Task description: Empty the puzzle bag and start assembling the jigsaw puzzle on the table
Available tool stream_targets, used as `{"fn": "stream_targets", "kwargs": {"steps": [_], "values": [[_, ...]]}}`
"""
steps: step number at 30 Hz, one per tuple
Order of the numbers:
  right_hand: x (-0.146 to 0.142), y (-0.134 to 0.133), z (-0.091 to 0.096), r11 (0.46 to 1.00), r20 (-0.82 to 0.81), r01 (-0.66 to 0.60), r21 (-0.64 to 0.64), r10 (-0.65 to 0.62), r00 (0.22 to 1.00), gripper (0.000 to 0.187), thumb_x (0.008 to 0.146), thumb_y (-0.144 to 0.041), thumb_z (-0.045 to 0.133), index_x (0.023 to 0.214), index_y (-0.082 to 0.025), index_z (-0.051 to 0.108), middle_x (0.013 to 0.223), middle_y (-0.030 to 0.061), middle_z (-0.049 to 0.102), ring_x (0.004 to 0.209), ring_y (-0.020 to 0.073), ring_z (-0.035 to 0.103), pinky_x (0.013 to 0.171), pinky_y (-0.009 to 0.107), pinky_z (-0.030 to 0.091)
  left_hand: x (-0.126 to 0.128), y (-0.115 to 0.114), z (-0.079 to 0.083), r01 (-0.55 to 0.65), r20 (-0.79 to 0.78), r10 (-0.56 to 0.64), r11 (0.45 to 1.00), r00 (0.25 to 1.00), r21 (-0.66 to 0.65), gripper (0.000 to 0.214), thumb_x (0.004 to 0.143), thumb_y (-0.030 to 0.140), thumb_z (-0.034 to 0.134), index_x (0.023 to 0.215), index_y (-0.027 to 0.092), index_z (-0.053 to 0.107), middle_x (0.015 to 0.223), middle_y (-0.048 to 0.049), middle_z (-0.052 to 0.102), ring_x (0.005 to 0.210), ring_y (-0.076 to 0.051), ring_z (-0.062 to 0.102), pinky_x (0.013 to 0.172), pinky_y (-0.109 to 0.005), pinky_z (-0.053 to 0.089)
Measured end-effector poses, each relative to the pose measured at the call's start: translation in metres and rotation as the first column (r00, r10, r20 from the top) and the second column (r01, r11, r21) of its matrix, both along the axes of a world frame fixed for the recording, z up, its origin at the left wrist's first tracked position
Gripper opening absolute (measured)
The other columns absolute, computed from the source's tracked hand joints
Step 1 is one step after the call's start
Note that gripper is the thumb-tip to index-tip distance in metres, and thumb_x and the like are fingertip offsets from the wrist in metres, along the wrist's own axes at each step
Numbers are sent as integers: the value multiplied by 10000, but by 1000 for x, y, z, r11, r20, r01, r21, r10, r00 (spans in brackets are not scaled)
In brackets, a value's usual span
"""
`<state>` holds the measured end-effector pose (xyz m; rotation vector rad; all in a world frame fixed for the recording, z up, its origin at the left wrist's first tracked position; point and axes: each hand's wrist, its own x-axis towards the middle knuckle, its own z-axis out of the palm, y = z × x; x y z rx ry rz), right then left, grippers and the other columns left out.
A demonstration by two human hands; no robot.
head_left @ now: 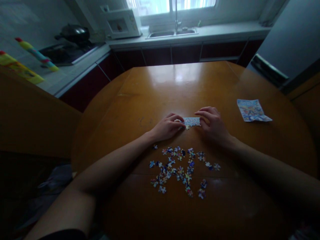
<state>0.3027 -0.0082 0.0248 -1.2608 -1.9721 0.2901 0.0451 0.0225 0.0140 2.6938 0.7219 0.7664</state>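
A short strip of joined puzzle pieces point(191, 121) lies on the round wooden table point(155, 100). My left hand point(168, 127) pinches its left end with curled fingers. My right hand point(212, 122) presses the strip's right end, fingers bent over it. One small loose piece sits just under the strip's left end. Several loose puzzle pieces point(180, 168) lie scattered on the table nearer to me, between my forearms.
A printed picture sheet point(252, 110) lies on the table at the right. Behind the table runs a kitchen counter with a sink point(172, 32), a microwave point(122, 23) and a wok on a stove point(75, 33). Colourful bottles point(37, 55) stand at the far left.
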Motion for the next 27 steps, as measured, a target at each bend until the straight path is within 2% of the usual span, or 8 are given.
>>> {"fn": "stream_targets", "kwargs": {"steps": [5, 8, 16, 27], "values": [[15, 23, -16, 967, 56, 236, -97, -231, 971, 368, 901, -245, 488, 1198, -222, 703, 1322, 148, 608, 1261, 356, 514, 1053, 565, 389, -1, 1, 0, 3, -10, -3, 1000, 1000, -18, 257, 989, 206, 546, 1122, 303, 744, 1157, -58, 685, 1092, -220, 567, 987, -441, 508], [15, 28, -25, 942, 107, 310, -128, -298, 949, 383, 906, -272, 481, 1219, -208, 694, 1344, 156, 607, 1271, 363, 513, 1068, 582, 376, 0, 1, 1, 0, -13, 0, 1000, 1000, -24, 269, 985, 187, 535, 1131, 287, 737, 1157, -61, 689, 1088, -219, 567, 990, -440, 506], [16, 32, -35, 951, 217, 279, -134, -246, 945, 396, 959, -314, 426, 1250, -216, 676, 1414, 154, 582, 1337, 342, 485, 1144, 618, 285, 0, 1, -1, -6, 25, 6, 1000, 1000, -13, 265, 983, 168, 530, 1149, 250, 720, 1138, -68, 693, 1073, -209, 571, 979, -418, 506], [17, 29, -34, 955, 240, 261, -143, -222, 945, 419, 971, -370, 411, 1247, -219, 688, 1422, 162, 574, 1360, 376, 455, 1132, 664, 264, 2, 1, -1, -81, 61, 84, 995, 995, -52, 194, 973, 184, 577, 1080, 233, 731, 1113, -66, 697, 1078, -206, 582, 972, -419, 515]]}}
